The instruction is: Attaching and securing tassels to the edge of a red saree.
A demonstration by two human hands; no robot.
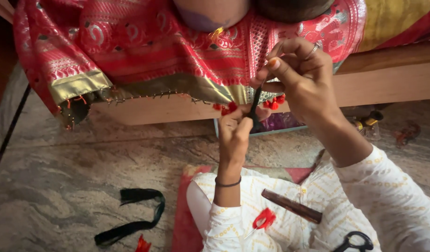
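Observation:
A red brocade cloth with a gold border hangs over the edge of a wooden platform. Small red tassels dangle from its hem. My left hand pinches a strand of black thread just below the hem. Above it, my right hand, wearing a ring, grips the upper end of the same strand against the gold border. Both hands are closed on the thread.
On my lap lie a brown comb, a red thread bundle and black scissors. A bunch of black thread lies on the stone floor at left. Thread spools and a tray sit under the platform.

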